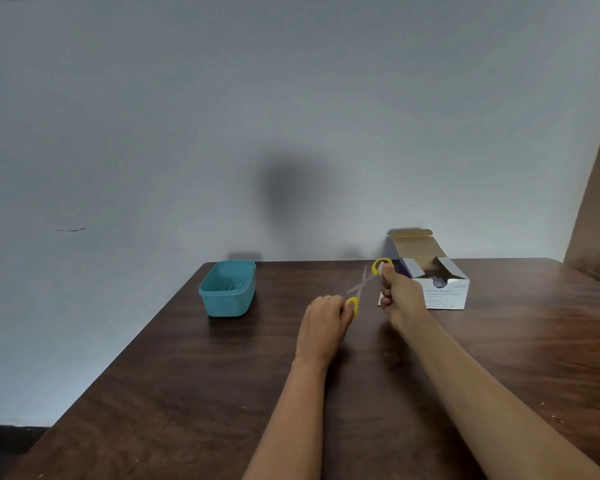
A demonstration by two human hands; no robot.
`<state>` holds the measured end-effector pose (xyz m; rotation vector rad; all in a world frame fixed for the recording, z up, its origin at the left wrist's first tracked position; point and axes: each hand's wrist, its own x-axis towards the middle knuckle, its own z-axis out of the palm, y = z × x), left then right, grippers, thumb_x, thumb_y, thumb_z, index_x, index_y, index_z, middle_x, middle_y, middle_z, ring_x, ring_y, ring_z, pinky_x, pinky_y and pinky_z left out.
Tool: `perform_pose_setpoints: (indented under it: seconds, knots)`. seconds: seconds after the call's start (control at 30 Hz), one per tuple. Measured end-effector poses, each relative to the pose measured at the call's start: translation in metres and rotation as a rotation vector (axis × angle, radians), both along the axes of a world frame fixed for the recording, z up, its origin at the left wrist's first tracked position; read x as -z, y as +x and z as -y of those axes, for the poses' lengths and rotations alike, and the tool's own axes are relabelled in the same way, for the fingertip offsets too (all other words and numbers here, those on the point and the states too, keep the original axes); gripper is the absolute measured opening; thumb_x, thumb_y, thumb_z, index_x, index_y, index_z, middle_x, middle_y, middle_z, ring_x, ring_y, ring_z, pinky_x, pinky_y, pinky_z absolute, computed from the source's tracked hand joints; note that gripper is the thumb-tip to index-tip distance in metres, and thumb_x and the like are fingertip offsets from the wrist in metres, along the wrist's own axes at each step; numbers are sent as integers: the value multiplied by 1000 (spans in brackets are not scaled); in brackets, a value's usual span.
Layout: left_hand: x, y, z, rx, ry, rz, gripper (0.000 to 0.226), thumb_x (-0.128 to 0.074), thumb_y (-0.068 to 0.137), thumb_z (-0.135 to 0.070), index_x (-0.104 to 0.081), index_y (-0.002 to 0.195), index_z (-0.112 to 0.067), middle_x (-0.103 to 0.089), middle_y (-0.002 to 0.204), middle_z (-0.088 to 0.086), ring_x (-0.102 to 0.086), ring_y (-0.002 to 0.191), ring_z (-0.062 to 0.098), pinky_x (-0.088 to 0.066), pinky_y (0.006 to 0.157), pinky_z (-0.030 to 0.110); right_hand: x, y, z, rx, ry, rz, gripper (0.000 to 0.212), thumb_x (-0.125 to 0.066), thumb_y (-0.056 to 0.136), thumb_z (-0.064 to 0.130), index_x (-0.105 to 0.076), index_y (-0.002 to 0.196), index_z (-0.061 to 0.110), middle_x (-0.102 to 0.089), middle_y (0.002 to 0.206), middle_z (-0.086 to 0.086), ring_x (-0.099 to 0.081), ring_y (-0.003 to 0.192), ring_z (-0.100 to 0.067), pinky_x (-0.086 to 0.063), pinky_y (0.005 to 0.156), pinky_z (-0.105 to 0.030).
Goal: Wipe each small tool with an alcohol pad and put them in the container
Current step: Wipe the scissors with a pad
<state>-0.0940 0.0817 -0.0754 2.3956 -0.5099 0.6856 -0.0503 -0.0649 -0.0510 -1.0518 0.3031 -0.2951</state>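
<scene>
Scissors [361,282] right of the teal container [227,299], blades splayed wide, tips seemingly toward it and away from us, yellow loops, our left hand [323,320] gripping one, right hand [400,292] the other

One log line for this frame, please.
scissors: blades spread | left hand: grips one loop | right hand: grips other loop | container: left of hands | swab box: open
</scene>
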Motion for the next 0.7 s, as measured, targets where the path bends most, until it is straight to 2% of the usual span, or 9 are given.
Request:
perform_pose_setpoints:
  seconds: [0.1, 0.2, 0.27, 0.33, 0.43, 0.53, 0.6, 0.7]
  knots:
    - [0, 1, 0, -16, -9, 11, 36, -46, 98, -23, -39, 65, -14, -41, 64, 2, -38, 65, 20, -25, 62, 31, -1, -2, 6, -11, -151, 45, 30, -65, 90, 25, -48, 66, 19, -31, 61, 0, -23, 43, -7, -22, 36, -17]
    - [1, 1, 0, -15, -18, 3, 34, -44, 99, -24, -41, 66, -14, -43, 65, 4, -43, 66, 24, -28, 61, 33, -5, -8, 6, -28, -210, 119, 28, -64, 91, 22, -54, 65, 17, -34, 50, 6, -26, 39, -4, -24, 38, -14]
    - [2, 2, -1, -12, -18, -13, 34, -43, 98, -25, -42, 66, -13, -44, 66, 4, -44, 68, 26, -29, 62, 34, -8, -13, 3, -17, -215, 181, 22, -61, 93, 19, -61, 71, 16, -40, 41, 14, -30, 38, -2, -27, 37, -11]
    - [3, 2, -1, -9, -18, -27, 35, -43, 99, -25, -42, 66, -12, -43, 65, 4, -42, 67, 24, -26, 61, 32, -7, -13, 3, -17, -137, 198, 20, -60, 93, 19, -64, 74, 16, -39, 49, 11, -26, 45, -4, -24, 38, -12]
    - [3, 3, -2, -9, -11, -34, 36, -44, 99, -25, -40, 66, -12, -41, 65, 3, -37, 65, 21, -22, 61, 29, -9, -10, 9, -83, -81, 153, 22, -58, 94, 22, -60, 73, 16, -29, 62, 3, -24, 46, -4, -23, 38, -14]
    - [5, 4, -2, -27, -47, -54, 37, -44, 99, -25, -48, 67, -4, -49, 67, 10, -43, 67, 25, -26, 61, 31, -16, -9, 19, -204, -247, 127, 20, -56, 95, 28, -63, 85, 13, -28, 62, 4, -24, 51, -7, -24, 40, -15]
    - [5, 5, -1, -43, -61, -38, 39, -44, 99, -26, -51, 69, -2, -52, 68, 11, -47, 69, 28, -28, 60, 33, -24, -10, 27, -241, -333, 98, 22, -57, 95, 27, -63, 79, 14, -31, 63, 5, -25, 53, -7, -24, 42, -15]
    - [4, 4, -2, -72, -39, -19, 40, -43, 99, -28, -53, 70, -2, -54, 69, 11, -49, 70, 28, -31, 61, 35, -37, -13, 38, -328, -357, -13, 23, -57, 94, 26, -58, 73, 18, -36, 61, 6, -27, 52, -6, -25, 42, -14]
